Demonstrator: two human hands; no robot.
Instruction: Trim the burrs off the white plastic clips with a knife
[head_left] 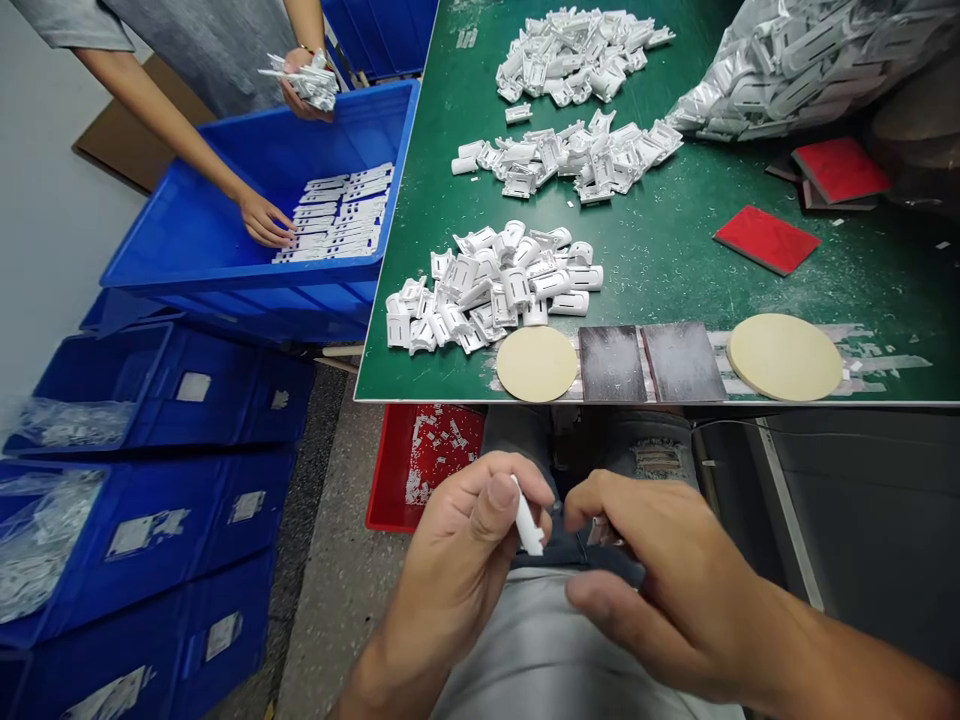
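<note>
White plastic parts (517, 285) lie heaped on the green table (660, 225). Below its edge, the left hand (461, 545) pinches one small white piece (528, 523), thumb against fingers. The right hand (667, 560) is partly open; I can't tell if it holds anything. A loose pinch could drop the piece near the red bin (388, 475).

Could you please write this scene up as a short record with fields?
Left hand: holding a small white plastic part
Right hand: beside it, thumb and forefinger apart; anything held is unclear
Tabletop: green, bearing three piles of white plastic pieces
Near edge: two round cream pads, two dark rectangular blocks
Co-worker: one hand inside blue plastic crate, other gripping white strips
</note>
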